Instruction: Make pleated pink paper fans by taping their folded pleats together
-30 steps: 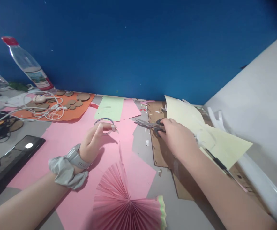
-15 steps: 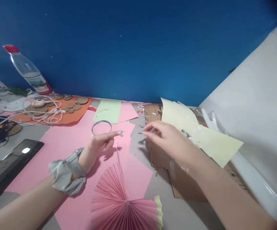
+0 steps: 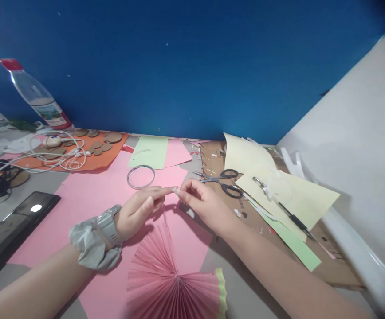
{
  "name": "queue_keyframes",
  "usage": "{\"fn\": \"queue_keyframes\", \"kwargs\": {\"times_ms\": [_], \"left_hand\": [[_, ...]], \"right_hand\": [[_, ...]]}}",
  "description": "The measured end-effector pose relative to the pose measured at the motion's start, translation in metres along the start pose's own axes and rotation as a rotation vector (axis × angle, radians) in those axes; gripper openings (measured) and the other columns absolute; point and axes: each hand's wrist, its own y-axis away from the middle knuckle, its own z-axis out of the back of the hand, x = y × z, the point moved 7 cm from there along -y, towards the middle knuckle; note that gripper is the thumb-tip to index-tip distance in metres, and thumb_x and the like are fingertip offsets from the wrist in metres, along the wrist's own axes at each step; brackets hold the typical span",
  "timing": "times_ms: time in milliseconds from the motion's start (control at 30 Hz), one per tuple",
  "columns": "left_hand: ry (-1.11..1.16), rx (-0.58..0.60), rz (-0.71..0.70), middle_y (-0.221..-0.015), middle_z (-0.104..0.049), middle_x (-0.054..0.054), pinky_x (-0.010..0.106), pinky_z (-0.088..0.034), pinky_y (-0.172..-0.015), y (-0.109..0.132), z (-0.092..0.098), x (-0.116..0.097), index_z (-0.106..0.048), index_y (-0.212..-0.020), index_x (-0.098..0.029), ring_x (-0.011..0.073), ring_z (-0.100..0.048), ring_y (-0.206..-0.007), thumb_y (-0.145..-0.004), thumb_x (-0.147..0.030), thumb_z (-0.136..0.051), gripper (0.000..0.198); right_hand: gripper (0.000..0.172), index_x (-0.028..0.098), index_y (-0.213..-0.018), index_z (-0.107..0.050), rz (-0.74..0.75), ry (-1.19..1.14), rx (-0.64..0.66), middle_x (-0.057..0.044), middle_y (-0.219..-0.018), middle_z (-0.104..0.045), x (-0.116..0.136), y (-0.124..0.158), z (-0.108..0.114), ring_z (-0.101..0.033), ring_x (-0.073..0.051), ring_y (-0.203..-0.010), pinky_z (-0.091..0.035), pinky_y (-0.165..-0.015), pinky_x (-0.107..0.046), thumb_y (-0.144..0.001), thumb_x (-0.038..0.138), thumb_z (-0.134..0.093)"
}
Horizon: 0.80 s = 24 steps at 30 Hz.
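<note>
My left hand (image 3: pixel 135 212) hovers over the big pink sheet (image 3: pixel 86 199), forefinger stretched toward the right and the other fingers loosely bent. My right hand (image 3: pixel 202 204) meets that fingertip and pinches a small whitish piece of tape (image 3: pixel 175 191) there. A clear tape ring (image 3: pixel 141 177) lies just beyond the left hand. The black-handled scissors (image 3: pixel 222 179) lie on the brown cardboard (image 3: pixel 219 164), past the right hand, with no hand on them. A pleated pink paper fan (image 3: pixel 169 279) with a green edge spreads out below both hands.
Pale yellow sheets (image 3: pixel 292 195) with a thin dark pen-like tool (image 3: pixel 279 204) lie at right beside a white board (image 3: pixel 352 146). At left are a plastic bottle (image 3: pixel 37 95), white cables (image 3: pixel 56 155) on orange paper, and a dark phone (image 3: pixel 9 226).
My right hand let go of the scissors, which now lie on the cardboard, and came left to my left forefinger. The left forefinger lowered and straightened.
</note>
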Motion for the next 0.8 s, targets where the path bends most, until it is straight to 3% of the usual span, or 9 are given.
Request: {"fn": "queue_keyframes", "kwargs": {"times_ms": [100,267,400,467,633,800], "left_hand": [[-0.194,-0.028,0.026,-0.068,-0.051,0.002,0.030,-0.039,-0.066,-0.004,0.002,0.000,-0.054,-0.121,-0.019,0.0153,-0.048,-0.066,-0.094,-0.037,-0.025,0.043],[-0.468,-0.250,0.219,-0.080,-0.058,0.005,0.032,-0.041,-0.070,-0.009,0.022,0.008,-0.055,-0.112,-0.014,0.0175,-0.053,-0.073,-0.090,-0.033,-0.037,0.034],[-0.722,-0.125,0.361,-0.064,-0.056,0.003,0.033,-0.036,-0.062,-0.008,0.015,0.014,-0.057,-0.069,-0.017,0.0188,-0.049,-0.063,-0.078,-0.054,-0.050,0.038],[-0.810,-0.074,0.345,-0.063,-0.055,0.003,0.035,-0.034,-0.063,-0.007,0.009,0.010,-0.054,-0.061,-0.018,0.0209,-0.049,-0.067,-0.070,-0.060,-0.056,0.043],[-0.585,-0.023,0.240,-0.077,-0.058,0.003,0.036,-0.036,-0.073,-0.009,-0.002,-0.001,-0.059,-0.073,-0.019,0.0198,-0.050,-0.077,-0.086,-0.041,-0.045,0.029],[-0.359,-0.011,0.133,-0.077,-0.057,0.003,0.033,-0.039,-0.075,-0.010,-0.002,-0.007,-0.058,-0.077,-0.018,0.0173,-0.050,-0.079,-0.087,-0.023,-0.043,0.019]], "right_hand": [[0.024,0.020,-0.078,-0.047,-0.005,-0.019,0.033,0.002,-0.070,-0.053,-0.004,0.001,-0.002,-0.050,-0.011,-0.064,-0.038,-0.053,-0.022,-0.083,0.042,-0.052],[0.020,0.020,-0.078,-0.048,0.038,-0.043,0.042,0.003,-0.070,-0.052,-0.004,0.001,-0.003,-0.047,-0.009,-0.061,-0.038,-0.056,-0.022,-0.084,0.039,-0.052],[0.019,0.019,-0.078,-0.052,0.077,0.029,-0.085,0.004,-0.067,-0.049,-0.007,-0.001,0.008,-0.046,-0.010,-0.062,-0.038,-0.059,-0.023,-0.085,0.037,-0.050],[0.020,0.019,-0.079,-0.055,0.089,0.024,-0.126,0.004,-0.066,-0.048,-0.009,-0.002,0.011,-0.046,-0.010,-0.062,-0.038,-0.060,-0.023,-0.086,0.036,-0.049],[0.027,0.018,-0.091,-0.061,0.089,-0.062,-0.094,0.004,-0.062,-0.043,-0.012,-0.001,0.006,-0.045,-0.009,-0.057,-0.039,-0.057,-0.022,-0.088,0.038,-0.043],[0.029,0.017,-0.094,-0.064,0.097,-0.076,-0.001,0.002,-0.066,-0.049,-0.011,0.000,-0.002,-0.047,-0.010,-0.062,-0.040,-0.061,-0.023,-0.088,0.039,-0.045]]}}
